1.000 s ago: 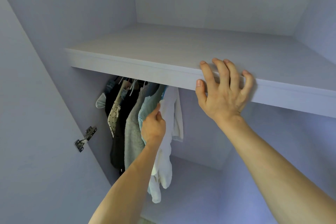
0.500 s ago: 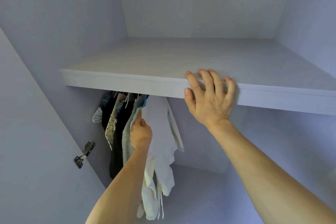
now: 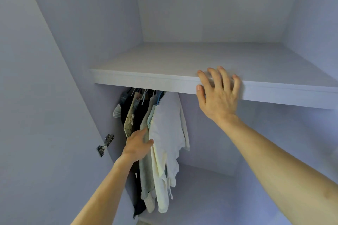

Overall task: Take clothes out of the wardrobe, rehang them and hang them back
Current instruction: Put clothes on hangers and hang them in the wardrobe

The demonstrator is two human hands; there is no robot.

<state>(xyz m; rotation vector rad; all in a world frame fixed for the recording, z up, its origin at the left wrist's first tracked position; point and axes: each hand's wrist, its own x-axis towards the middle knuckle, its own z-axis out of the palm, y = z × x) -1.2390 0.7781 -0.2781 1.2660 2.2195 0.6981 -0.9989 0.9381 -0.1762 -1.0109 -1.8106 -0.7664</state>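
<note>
I see left hand [image 3: 139, 142] lower on clothes than half-second ago, fingers pushed between white garment [image 3: 168, 133] and mint top [image 3: 150, 120]; grip unclear to me. Right hand [image 3: 218, 97] flat, fingers spread on shelf [image 3: 146, 78] edge. White garment hangs rightmost under shelf.

Soft, cool, even light inside the wardrobe [image 3: 210, 9].
Bluish-lilac cast on every panel, brightest at lower right. Dimmer beneath the shelf [image 3: 142, 79], darkest among the hanging clothes [image 3: 164, 133]. Faint soft shadow just right of the right hand [image 3: 218, 100] on the shelf edge. Sharp in the middle, slightly soft along the bottom edge; straight edges splayed and stretched toward the corners by the wide lens.
</note>
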